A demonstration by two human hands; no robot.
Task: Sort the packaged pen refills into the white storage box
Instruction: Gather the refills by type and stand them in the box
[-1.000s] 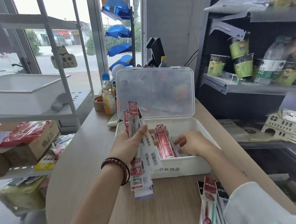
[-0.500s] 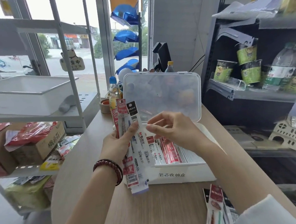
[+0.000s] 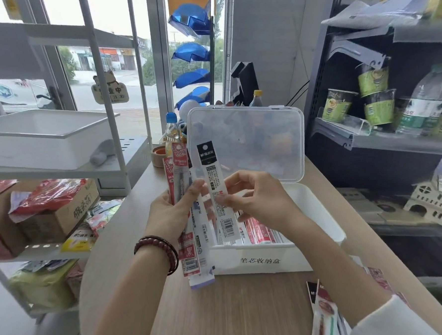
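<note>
Right hand (image 3: 255, 199) pinches black-header refill pack (image 3: 214, 183) at mid-length, above white storage box (image 3: 321, 213); left hand (image 3: 166, 217) grips fan of other refill packs (image 3: 181, 175). Advice: draw pack clear of fan, keep it flat, lay it parallel beside red-labelled packs (image 3: 260, 229) lying in row inside box. Translucent lid (image 3: 247, 142) stands open behind

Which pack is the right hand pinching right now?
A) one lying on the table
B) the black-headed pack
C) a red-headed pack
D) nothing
B: the right hand pinches the black-headed pack near its middle, while the left hand grips the bundle with the red headers.
</note>
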